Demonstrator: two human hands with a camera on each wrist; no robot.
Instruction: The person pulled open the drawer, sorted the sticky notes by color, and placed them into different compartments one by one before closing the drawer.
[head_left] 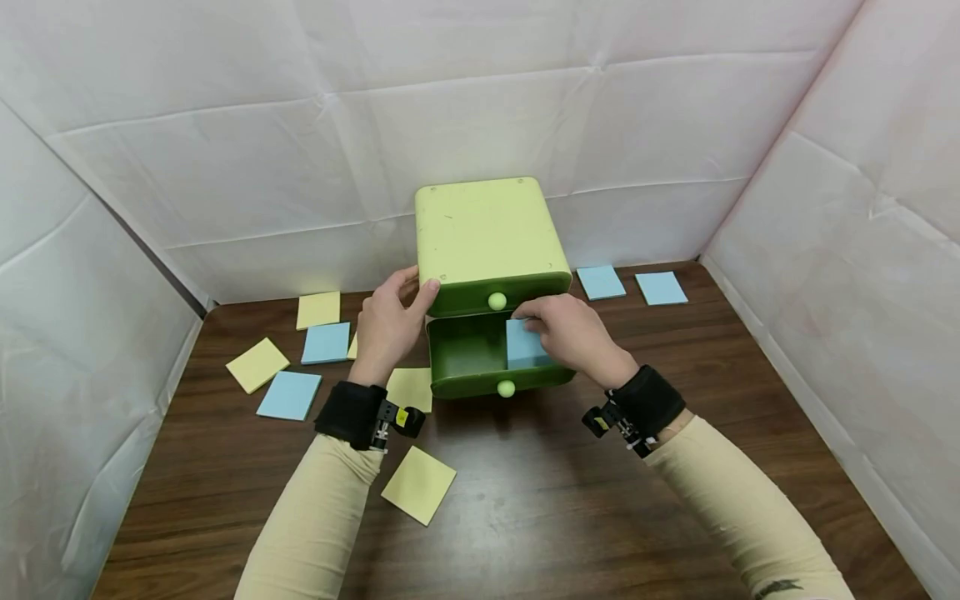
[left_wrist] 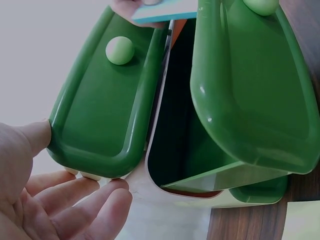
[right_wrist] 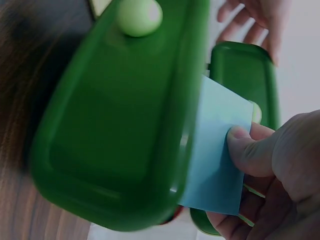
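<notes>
A light green two-drawer box [head_left: 486,232] stands at the back middle of the brown table [head_left: 525,500]. Its lower drawer [head_left: 468,358] [left_wrist: 250,100] [right_wrist: 120,125] is pulled out; the upper drawer [head_left: 525,296] [left_wrist: 100,115] is closed. My right hand [head_left: 567,335] [right_wrist: 270,165] pinches a blue sticky-note pad [head_left: 525,346] [right_wrist: 220,155] held over the right part of the open drawer. My left hand [head_left: 390,321] [left_wrist: 55,200] rests against the box's left side, thumb on its front corner, fingers relaxed.
Yellow pads [head_left: 257,364] [head_left: 318,309] [head_left: 418,484] [head_left: 409,388] and blue pads [head_left: 289,395] [head_left: 327,342] lie left of and in front of the box. Two more blue pads [head_left: 601,282] [head_left: 661,288] lie at the back right. White fabric walls [head_left: 862,250] enclose the table.
</notes>
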